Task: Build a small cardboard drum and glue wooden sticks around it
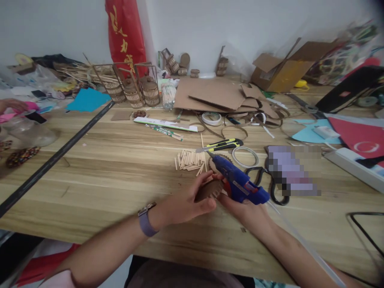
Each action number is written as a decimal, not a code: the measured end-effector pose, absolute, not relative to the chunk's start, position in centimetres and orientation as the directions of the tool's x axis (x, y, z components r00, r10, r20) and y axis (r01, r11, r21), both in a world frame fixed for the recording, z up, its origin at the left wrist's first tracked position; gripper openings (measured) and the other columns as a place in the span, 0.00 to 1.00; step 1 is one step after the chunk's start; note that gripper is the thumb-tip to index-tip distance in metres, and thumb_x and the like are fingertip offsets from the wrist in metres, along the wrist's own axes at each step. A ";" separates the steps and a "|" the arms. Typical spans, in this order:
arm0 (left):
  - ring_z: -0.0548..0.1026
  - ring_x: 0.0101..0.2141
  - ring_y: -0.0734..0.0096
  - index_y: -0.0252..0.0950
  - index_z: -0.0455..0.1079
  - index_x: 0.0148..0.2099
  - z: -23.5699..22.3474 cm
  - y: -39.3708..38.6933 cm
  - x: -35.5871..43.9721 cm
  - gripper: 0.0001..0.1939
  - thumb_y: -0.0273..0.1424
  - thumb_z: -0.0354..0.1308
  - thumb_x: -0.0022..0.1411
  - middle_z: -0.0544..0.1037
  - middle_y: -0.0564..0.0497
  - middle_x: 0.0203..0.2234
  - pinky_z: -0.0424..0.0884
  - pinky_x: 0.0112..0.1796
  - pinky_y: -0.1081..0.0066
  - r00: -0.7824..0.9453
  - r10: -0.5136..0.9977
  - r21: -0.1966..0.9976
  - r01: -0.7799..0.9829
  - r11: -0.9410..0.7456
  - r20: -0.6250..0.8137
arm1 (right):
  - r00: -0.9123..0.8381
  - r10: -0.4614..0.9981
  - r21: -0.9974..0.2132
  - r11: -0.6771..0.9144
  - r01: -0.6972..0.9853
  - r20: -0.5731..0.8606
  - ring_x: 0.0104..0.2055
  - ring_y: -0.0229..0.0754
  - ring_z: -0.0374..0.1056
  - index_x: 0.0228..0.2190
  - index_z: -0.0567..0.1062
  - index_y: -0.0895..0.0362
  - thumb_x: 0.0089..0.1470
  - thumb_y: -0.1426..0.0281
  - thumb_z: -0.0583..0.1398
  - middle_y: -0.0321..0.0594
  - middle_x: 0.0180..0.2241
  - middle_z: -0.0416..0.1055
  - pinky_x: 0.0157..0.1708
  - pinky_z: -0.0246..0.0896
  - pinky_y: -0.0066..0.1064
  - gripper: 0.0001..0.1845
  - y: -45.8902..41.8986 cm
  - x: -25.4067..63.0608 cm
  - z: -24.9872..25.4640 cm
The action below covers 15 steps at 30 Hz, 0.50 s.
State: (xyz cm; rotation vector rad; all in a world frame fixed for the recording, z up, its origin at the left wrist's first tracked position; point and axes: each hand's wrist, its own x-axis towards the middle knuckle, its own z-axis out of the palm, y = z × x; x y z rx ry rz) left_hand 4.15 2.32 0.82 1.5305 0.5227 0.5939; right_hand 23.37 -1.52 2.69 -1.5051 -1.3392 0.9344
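My left hand (183, 206) is closed around a small round brown cardboard piece (209, 191), thumb in front and fingers behind. A blue hot glue gun (240, 182) is gripped in my right hand (240, 210), its nozzle pointing away to the upper left. The right fingertips are close to the cardboard piece, partly hidden behind it; I cannot tell whether they touch it. Just beyond both hands lies a pile of short wooden sticks (191, 159). Another round cardboard piece (223, 158) is partly covered by the gun.
A yellow-black utility knife (223, 144), a tape roll (245, 157) and black-handled scissors (274, 192) lie nearby. Cardboard sheets (210, 94) and small stick-sided baskets (150, 92) stand farther back. A long black strip (60, 158) crosses the left side. Another person's hand (13, 106) is at far left.
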 end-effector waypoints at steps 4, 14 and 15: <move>0.56 0.65 0.52 0.46 0.49 0.69 0.8 2.6 4.1 0.39 0.46 0.61 0.62 0.58 0.44 0.66 0.53 0.63 0.49 0.766 0.635 0.994 -0.096 -0.043 0.102 | 0.150 0.989 -0.962 -0.028 0.270 0.013 0.45 0.54 0.73 0.38 0.78 0.48 0.38 0.62 0.69 0.39 0.40 0.78 0.49 0.67 0.44 0.20 -1.7 23.5 2.4; 0.50 0.67 0.48 0.50 0.45 0.70 2.1 2.9 3.5 0.51 0.35 0.71 0.51 0.48 0.45 0.69 0.46 0.64 0.45 0.837 0.461 0.955 -0.277 -0.109 0.296 | 0.084 0.995 -0.999 -0.054 -0.008 -0.054 0.43 0.50 0.75 0.39 0.79 0.48 0.42 0.59 0.71 0.38 0.42 0.79 0.47 0.69 0.40 0.20 -0.9 24.2 1.5; 0.50 0.67 0.49 0.50 0.44 0.70 1.9 2.9 3.4 0.51 0.32 0.70 0.52 0.48 0.45 0.69 0.46 0.64 0.45 0.839 0.449 0.952 -0.281 -0.125 0.307 | 0.065 0.996 -0.998 -0.054 -0.032 -0.056 0.44 0.50 0.75 0.39 0.79 0.48 0.43 0.59 0.70 0.38 0.42 0.79 0.47 0.68 0.40 0.19 -0.9 24.2 1.1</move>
